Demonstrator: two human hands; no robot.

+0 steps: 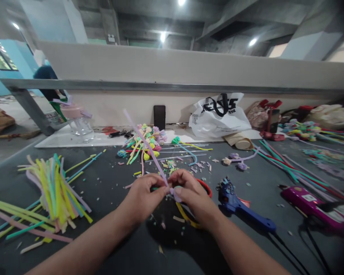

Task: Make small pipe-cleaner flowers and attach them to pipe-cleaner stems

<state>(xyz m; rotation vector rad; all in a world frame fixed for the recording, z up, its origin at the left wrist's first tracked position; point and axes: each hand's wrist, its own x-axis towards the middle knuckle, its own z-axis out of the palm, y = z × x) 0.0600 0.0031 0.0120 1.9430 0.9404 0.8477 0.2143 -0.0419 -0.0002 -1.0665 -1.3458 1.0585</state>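
Above the dark tabletop [117, 236], my two hands meet in the middle. My left hand [141, 196] pinches the lower end of a long lilac pipe cleaner [146, 145], whose free part slants up and to the left. Fingers of my right hand [193, 196] are closed on a small lilac bundle [177, 194] at that same end; its exact shape is partly hidden. Beneath my right hand, a yellow and red loop [186, 215] shows, perhaps a tool's handle. Beyond my hands lies a pile of finished-looking colourful pipe cleaner flowers [149, 139].
Loose pipe cleaners [54, 187] are heaped at left. On the right lie a blue glue gun [243, 208] and a magenta corded tool [309, 204]. A clear bottle [80, 124], a phone [159, 116] and a white plastic bag [218, 118] stand at the back. Scraps litter the table.
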